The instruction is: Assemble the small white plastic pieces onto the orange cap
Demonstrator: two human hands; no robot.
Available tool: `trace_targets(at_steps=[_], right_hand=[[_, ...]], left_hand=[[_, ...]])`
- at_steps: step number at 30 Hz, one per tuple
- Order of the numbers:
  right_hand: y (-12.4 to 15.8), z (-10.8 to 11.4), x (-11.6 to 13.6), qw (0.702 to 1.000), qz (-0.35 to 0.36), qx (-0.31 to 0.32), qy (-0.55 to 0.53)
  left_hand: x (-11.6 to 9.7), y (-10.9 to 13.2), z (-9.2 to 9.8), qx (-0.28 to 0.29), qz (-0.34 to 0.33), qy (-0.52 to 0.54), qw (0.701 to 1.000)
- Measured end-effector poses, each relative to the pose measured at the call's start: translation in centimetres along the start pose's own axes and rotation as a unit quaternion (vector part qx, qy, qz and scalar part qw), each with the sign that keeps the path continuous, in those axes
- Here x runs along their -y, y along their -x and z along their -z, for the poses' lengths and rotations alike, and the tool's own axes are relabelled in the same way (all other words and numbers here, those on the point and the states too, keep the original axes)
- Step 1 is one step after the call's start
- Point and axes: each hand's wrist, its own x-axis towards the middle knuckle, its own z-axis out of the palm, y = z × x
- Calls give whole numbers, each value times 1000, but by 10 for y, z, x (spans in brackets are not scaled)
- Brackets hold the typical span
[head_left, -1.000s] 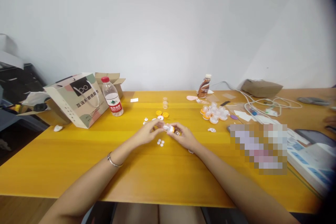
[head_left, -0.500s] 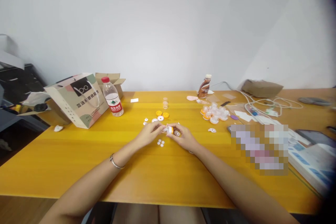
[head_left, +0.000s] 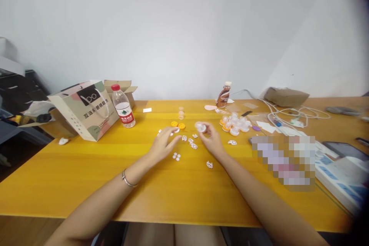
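Observation:
My right hand (head_left: 211, 138) is closed on a small clear and white plastic container (head_left: 200, 127), lifted over the table and tilted toward me. My left hand (head_left: 164, 144) is open, thumb and fingers apart, its fingertips by a white ring (head_left: 177, 130) that they partly cover. Two yellow round caps (head_left: 178, 125) lie just beyond that ring. Between my hands are several white openwork pieces (head_left: 192, 144). Four-lobed, a small cluster of white discs (head_left: 177, 157) rests nearer to me. One more white openwork piece (head_left: 209, 164) lies below my right wrist.
Clear containers with orange bases (head_left: 236, 124) are grouped at the right. Small clear cups (head_left: 181, 113) stand at the back. A water bottle (head_left: 123, 109) and a paper bag (head_left: 89, 111) are on the left. A brown drink bottle (head_left: 224, 95) and white cables (head_left: 279, 109) are at the back right.
My hands have moved apart. The right one has carried the small container up and to the right, while the left has let go of it, uncovering white openwork pieces on the table.

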Motion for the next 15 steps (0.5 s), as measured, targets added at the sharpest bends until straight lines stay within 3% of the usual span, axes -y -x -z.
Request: trace_targets(at_steps=[3,7,10,15], right_hand=[[-12,16,-27,996,-53,-72,30],[-21,34,-50,964,-63,-118,229],[-23,42,-59,927,-78,-114,350],[-24,50,-63,884,-112,-96,443]], left_hand=[[26,-7,10,-49,23,-40,998],[70,-15,27,-76,59,-109,989],[90,-14,37,11,42,-138,989],[100,-9,35,140,18,-150,979]])
